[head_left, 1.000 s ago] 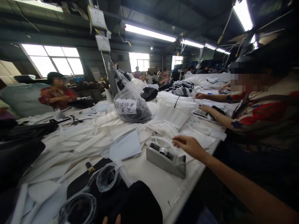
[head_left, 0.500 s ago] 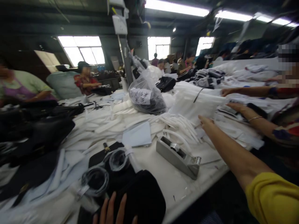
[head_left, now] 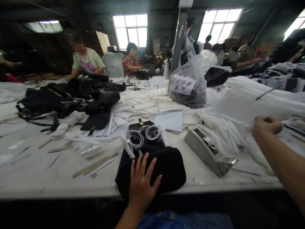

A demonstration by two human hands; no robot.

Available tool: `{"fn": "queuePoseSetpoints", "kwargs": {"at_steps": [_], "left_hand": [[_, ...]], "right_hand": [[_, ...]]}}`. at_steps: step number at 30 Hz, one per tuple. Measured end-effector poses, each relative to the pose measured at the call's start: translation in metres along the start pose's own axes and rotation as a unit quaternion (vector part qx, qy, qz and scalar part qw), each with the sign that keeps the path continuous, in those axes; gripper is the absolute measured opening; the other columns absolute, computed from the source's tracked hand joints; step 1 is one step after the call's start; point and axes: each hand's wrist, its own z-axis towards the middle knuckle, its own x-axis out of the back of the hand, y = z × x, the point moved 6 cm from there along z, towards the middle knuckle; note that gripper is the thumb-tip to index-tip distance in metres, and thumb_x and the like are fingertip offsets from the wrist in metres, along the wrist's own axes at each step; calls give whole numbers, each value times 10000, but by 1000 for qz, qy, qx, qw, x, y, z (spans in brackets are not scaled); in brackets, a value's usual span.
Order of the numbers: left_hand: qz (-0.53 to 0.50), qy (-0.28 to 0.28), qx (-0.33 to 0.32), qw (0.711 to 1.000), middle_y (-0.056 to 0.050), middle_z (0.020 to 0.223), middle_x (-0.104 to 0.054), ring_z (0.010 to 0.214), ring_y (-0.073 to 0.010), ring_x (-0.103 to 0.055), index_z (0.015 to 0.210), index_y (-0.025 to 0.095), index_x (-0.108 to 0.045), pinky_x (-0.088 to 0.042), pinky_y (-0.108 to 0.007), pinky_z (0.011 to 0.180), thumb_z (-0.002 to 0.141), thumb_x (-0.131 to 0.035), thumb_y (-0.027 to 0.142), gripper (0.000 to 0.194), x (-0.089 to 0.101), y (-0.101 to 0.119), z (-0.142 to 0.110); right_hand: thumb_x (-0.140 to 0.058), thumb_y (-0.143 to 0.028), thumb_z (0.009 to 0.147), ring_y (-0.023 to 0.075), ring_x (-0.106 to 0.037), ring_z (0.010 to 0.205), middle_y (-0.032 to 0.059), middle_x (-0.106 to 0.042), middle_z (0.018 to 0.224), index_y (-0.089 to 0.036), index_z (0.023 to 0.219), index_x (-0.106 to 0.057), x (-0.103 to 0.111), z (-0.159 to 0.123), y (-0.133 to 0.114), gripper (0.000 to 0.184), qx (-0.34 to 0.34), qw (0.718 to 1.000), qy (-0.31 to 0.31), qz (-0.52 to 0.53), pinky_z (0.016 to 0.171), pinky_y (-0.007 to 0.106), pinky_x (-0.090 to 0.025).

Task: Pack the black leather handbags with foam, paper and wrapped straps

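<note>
My left hand (head_left: pixel 143 178) lies flat on a black bag (head_left: pixel 170 168), its fingers spread. The bag rests at the table's front edge, with its two straps (head_left: pixel 135 139) rolled up in clear plastic wrap. Over to the right, my right hand (head_left: pixel 266 125) is closed at the near edge of a pile of translucent white foam sheets (head_left: pixel 240 98). Its fingertips are partly hidden, but they appear to pinch a sheet. Between the hands stands a grey tape dispenser (head_left: pixel 202 152) with a jagged metal cutter at its near end.
White foam strips (head_left: pixel 221 127) lie behind the dispenser, near a pale blue sheet (head_left: pixel 168 121). A labelled clear plastic sack (head_left: pixel 188 86) stands by a post. More black bags (head_left: pixel 57 98) and cardboard strips (head_left: pixel 95 165) lie leftward. Co-workers (head_left: pixel 87 60) sit across the table.
The view has swung left. My right hand has gone from beside the tape dispenser to the foam sheet pile, and its fingers have closed. My left hand has come fully into view on the bag.
</note>
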Motion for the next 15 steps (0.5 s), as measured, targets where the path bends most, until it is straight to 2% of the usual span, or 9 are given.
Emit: {"fn": "queuePoseSetpoints", "kwargs": {"at_steps": [2, 3, 5, 7, 9, 11, 13, 15], "left_hand": [[-10, 1, 2, 1000, -99, 1560, -388, 1447, -336, -321, 1450, 281, -462, -212, -569, 1186, 891, -630, 355, 588, 4, 1, 0], [-18, 1, 2, 1000, -94, 1559, -390, 1445, -335, -327, 1440, 285, -475, -218, -569, 1185, 892, -628, 339, 571, 7, 1, 0], [-40, 12, -1, 999, -87, 1551, -404, 1437, -321, -346, 1423, 283, -492, -249, -548, 1184, 896, -619, 278, 542, 16, 2, 0], [-63, 50, 0, 997, -77, 1533, -431, 1428, -295, -367, 1417, 283, -492, -291, -505, 1179, 894, -610, 206, 542, 32, 0, -2], [-81, 106, 29, 991, -63, 1513, -456, 1421, -278, -379, 1415, 294, -487, -311, -476, 1177, 892, -610, 175, 550, 52, -10, -6], [-110, 141, 103, 978, -56, 1516, -450, 1416, -275, -385, 1413, 302, -487, -306, -471, 1183, 909, -601, 212, 524, 68, -30, -14], [-180, 134, 213, 951, -73, 1497, -474, 1380, -268, -440, 1418, 280, -480, -336, -462, 1167, 948, -551, 295, 475, 74, -58, -23], [-267, 81, 317, 907, -94, 1389, -582, 1299, -264, -532, 1373, 237, -527, -382, -458, 1132, 970, -494, 398, 435, 70, -87, -31]], "right_hand": [[-650, -214, 881, 281, -654, 915, 299, -661, 1094, 35, 1185, -597, 6, 7, -4, 397, -35, 998, 41, -29, 716, 400, -470], [-663, -205, 863, 281, -659, 918, 323, -666, 1067, 70, 1177, -589, 11, 9, -14, 423, -17, 998, 52, -39, 714, 399, -447], [-662, -233, 871, 251, -668, 986, 300, -684, 1076, 37, 1178, -598, 23, 8, -50, 414, 89, 993, 50, -58, 752, 372, -425], [-603, -282, 924, 224, -645, 1103, 267, -684, 1144, -25, 1193, -600, 36, -10, -99, 373, 246, 966, 7, -80, 824, 359, -405], [-555, -293, 952, 206, -619, 1162, 222, -693, 1184, -89, 1198, -598, 48, -47, -145, 322, 376, 920, -55, -100, 889, 361, -390], [-545, -247, 945, 185, -591, 1221, 160, -669, 1275, -163, 1199, -581, 56, -94, -179, 270, 462, 872, -126, -105, 918, 330, -411], [-570, -200, 906, 201, -623, 1174, 125, -674, 1279, -184, 1131, -597, 59, -144, -200, 227, 522, 826, -180, -114, 887, 309, -450], [-570, -170, 877, 225, -662, 1089, 114, -693, 1245, -184, 1091, -615, 52, -190, -207, 220, 568, 779, -240, -117, 848, 315, -481]]}}
